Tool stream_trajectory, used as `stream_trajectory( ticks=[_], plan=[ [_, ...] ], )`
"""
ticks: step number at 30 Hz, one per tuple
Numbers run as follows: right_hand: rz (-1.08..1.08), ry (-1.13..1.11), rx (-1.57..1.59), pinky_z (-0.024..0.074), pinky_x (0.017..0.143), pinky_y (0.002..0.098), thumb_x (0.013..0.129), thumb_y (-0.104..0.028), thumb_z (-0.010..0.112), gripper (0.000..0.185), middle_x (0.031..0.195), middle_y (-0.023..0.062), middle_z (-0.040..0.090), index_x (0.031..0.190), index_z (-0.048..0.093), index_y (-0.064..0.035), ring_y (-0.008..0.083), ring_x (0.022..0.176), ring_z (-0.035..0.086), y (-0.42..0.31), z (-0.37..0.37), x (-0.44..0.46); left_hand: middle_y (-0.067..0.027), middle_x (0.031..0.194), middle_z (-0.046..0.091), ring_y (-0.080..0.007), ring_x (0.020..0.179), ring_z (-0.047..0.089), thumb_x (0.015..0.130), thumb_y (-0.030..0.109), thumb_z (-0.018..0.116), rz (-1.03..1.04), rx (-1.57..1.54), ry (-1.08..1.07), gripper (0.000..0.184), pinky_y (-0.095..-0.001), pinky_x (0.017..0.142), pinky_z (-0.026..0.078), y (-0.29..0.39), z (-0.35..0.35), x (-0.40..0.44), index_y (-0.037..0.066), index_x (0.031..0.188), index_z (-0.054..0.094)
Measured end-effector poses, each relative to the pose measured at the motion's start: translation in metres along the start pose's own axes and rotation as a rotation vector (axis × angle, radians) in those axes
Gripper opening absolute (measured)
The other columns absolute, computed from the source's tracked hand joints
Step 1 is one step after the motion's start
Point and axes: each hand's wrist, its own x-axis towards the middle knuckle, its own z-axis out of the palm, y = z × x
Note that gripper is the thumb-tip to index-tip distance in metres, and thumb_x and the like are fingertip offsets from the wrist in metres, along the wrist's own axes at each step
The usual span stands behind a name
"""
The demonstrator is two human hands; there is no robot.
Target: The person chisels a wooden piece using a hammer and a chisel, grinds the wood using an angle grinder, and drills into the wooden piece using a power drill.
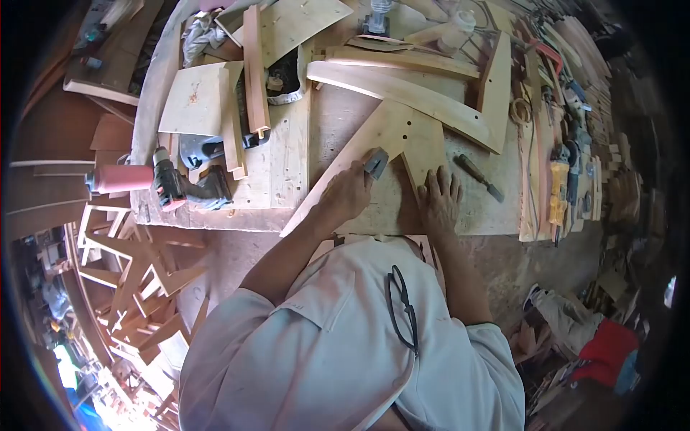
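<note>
A V-shaped wooden frame piece (374, 136) lies on the bench in front of me, with a few dark holes near its joint. My left hand (348, 190) is closed around a small flat grey piece (376, 164) that looks like folded sandpaper, and it rests against the wood's left leg. Fingers outstretched, my right hand (440, 201) lies flat on the right leg. Just right of that hand is a chisel-like tool (478, 177) with a dark handle. Behind the piece, a long curved wooden part (402, 93) lies at a slant.
A cordless drill (171, 187) and a pink bottle-shaped item (123, 177) sit at the bench's left edge. Boards (194, 100) pile up behind them. A yellow power tool (558, 183) lies at right. Wooden frames (136, 273) crowd the floor at left.
</note>
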Motion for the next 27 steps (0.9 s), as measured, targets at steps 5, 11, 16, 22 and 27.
stream_trajectory(
  ticks=[5,11,16,22,27],
  plan=[
    [0.017,-0.072,0.059,0.0371,0.110,0.0568,0.098,-0.029,0.060,0.044,0.145,0.0206,0.053,0.136,0.060,-0.0059,0.0468,0.132,0.047,0.011,-0.011,-0.042,-0.0381,0.089,0.066,-0.0550,0.086,0.066,0.102,0.027,0.049,0.071,-0.011,0.046,0.036,-0.0617,0.081,0.051,-0.002,0.005,-0.003,-0.008,0.110,0.052],
    [0.329,-0.143,0.498,0.0506,0.097,0.0460,0.089,-0.024,0.073,0.038,0.127,0.0232,0.065,0.119,0.070,-0.0013,0.0419,0.114,0.063,0.046,-0.039,-0.035,-0.0390,0.092,0.066,-0.0555,0.090,0.066,0.103,0.030,0.047,-0.004,0.048,0.072,0.040,-0.0612,0.085,0.051,-0.001,0.013,0.000,-0.009,0.113,0.053],
    [0.355,-0.061,0.283,0.0499,0.095,0.0488,0.087,-0.018,0.072,0.040,0.122,0.0245,0.065,0.123,0.066,-0.0016,0.0429,0.110,0.063,0.084,-0.041,-0.007,-0.0402,0.092,0.065,-0.0563,0.090,0.065,0.104,0.031,0.045,0.013,0.018,0.201,0.042,-0.0618,0.082,0.052,-0.006,0.031,0.008,-0.009,0.111,0.055],
    [0.078,0.059,0.192,0.0467,0.098,0.0510,0.086,-0.011,0.067,0.041,0.123,0.0233,0.062,0.125,0.060,-0.0019,0.0435,0.116,0.057,0.130,-0.017,0.031,-0.0386,0.094,0.065,-0.0564,0.092,0.064,0.106,0.038,0.043,0.006,0.099,0.409,0.048,-0.0624,0.082,0.051,0.005,0.057,0.005,-0.007,0.110,0.059],
    [-0.028,-0.031,0.241,0.0454,0.096,0.0530,0.085,-0.006,0.066,0.033,0.114,0.0208,0.061,0.116,0.058,0.0011,0.0411,0.112,0.056,0.167,0.012,0.030,-0.0346,0.096,0.064,-0.0506,0.089,0.064,0.106,0.036,0.044,-0.117,0.013,0.484,0.044,-0.0574,0.072,0.051,-0.010,0.080,0.016,-0.004,0.113,0.061]
  ],
)
